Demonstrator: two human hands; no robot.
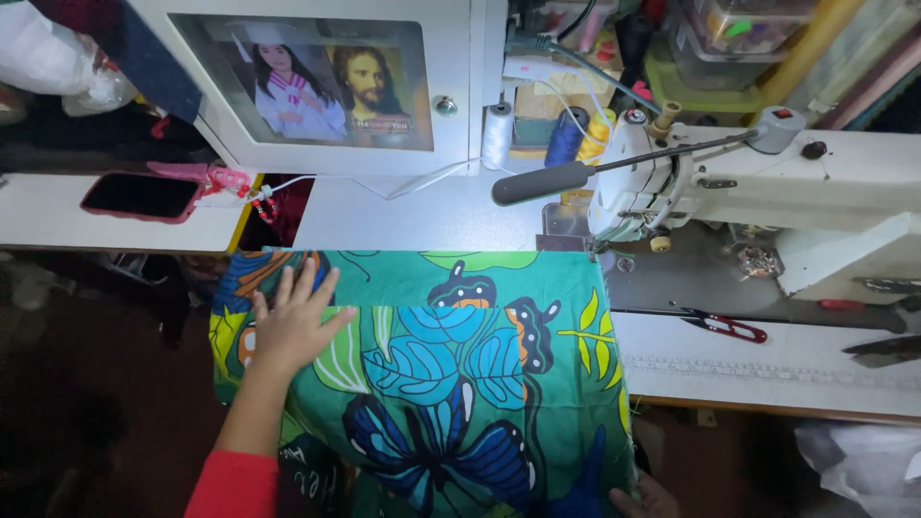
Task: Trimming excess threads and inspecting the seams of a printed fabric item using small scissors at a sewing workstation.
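**Flat Palm on the Butterfly Cloth at the Sewing Table**

And there it was, the big white table (pixel 422 216) stretching across the view, with the green cloth (pixel 451 364) printed with blue butterflies and leaves spread over its near edge and hanging down toward the person. The cloth was folded, one layer lying on another, its right edge running just below the needle end of the sewing machine (pixel 729 182), which sat at the right of the table, white and long.

Behind, a white cabinet (pixel 317 82) with a picture in its door stood against the back of the table. To the far left, a dark phone in a pink case (pixel 142 196) lay on a separate white surface, well apart from the cloth.

Now the hands! The left hand (pixel 293 321) lay flat on the upper left part of the cloth, fingers spread wide, palm down, gripping nothing, just pressing; its sleeve was red. The right hand (pixel 645 499) showed only at the bottom edge, touching the cloth's lower right corner, and whether it pinched the cloth or merely rested there could not be told.

Smaller bits: spools of thread (pixel 497 134), white, blue and yellow, stood behind the machine's head, and red-handled snips (pixel 727 327) lay on the table right of the cloth, apart from it.
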